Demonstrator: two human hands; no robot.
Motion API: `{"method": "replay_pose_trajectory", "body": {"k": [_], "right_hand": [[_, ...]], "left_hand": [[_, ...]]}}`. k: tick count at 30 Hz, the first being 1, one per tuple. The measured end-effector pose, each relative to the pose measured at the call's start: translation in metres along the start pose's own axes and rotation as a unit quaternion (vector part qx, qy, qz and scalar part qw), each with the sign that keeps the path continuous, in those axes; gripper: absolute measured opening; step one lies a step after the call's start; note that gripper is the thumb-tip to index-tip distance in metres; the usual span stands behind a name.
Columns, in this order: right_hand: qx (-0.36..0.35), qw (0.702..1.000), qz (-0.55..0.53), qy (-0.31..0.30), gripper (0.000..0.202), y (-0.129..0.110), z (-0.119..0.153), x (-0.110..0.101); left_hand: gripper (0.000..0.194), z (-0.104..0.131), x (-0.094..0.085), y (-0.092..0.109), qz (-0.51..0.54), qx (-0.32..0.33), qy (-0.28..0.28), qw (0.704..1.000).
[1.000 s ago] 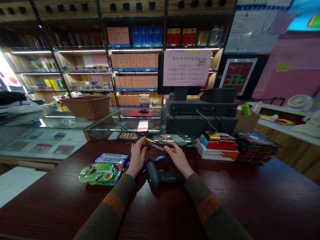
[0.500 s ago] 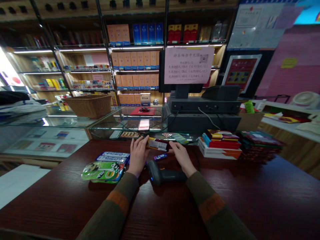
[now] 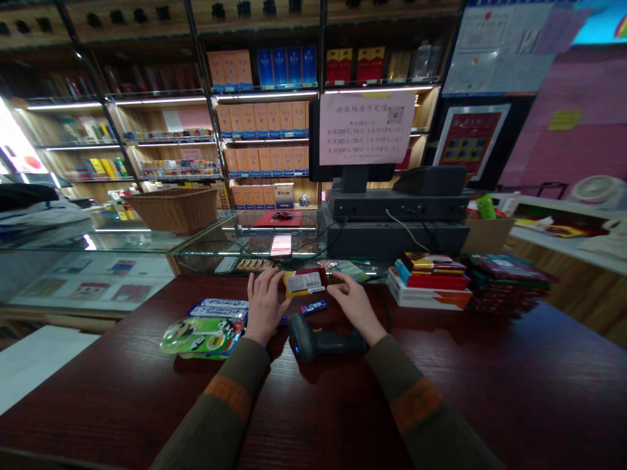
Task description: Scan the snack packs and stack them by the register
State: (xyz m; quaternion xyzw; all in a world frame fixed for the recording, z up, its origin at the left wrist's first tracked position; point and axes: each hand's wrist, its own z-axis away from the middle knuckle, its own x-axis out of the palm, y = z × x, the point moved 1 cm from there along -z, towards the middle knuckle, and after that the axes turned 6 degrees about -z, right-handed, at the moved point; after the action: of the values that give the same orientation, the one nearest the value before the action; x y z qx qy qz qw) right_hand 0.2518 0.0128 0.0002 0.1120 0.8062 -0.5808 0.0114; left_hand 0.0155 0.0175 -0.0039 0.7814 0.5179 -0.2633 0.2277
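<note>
Yellow-and-red packet [image 3: 304,282] is between the left hand [image 3: 265,308] and right hand [image 3: 354,303], near the far edge of the worktop [image 3: 313,418]. The left hand pinches one end; the right hand curls by the other, and I can't tell if it touches. Big shelves [image 3: 267,96] stand behind the dark, shiny wood. On it lie a smooth grey scanner [image 3: 304,339] and a small, flat purple pack [image 3: 313,307].
</note>
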Motion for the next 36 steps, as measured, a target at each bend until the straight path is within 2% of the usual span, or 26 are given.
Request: {"method": "replay_pose_trajectory", "body": {"k": [9, 23, 29, 36], "right_hand": [[-0.032, 0.996, 0.089, 0.001, 0.049, -0.002, 0.006, 0.002], [-0.027, 0.994, 0.108, 0.014, 0.049, -0.004, 0.010, 0.004], [-0.021, 0.995, 0.099, -0.014, 0.053, -0.005, 0.013, 0.003], [-0.022, 0.995, 0.077, -0.066, 0.057, -0.001, 0.016, 0.004]], "left_hand": [[0.056, 0.002, 0.006, -0.008, 0.026, 0.020, -0.027, 0.999], [0.051, 0.003, -0.002, -0.004, -0.015, 0.032, -0.026, 0.999], [0.050, 0.004, -0.007, -0.005, -0.048, 0.020, 0.011, 0.999], [0.055, 0.004, -0.004, -0.008, -0.031, 0.035, -0.021, 0.999]]}}
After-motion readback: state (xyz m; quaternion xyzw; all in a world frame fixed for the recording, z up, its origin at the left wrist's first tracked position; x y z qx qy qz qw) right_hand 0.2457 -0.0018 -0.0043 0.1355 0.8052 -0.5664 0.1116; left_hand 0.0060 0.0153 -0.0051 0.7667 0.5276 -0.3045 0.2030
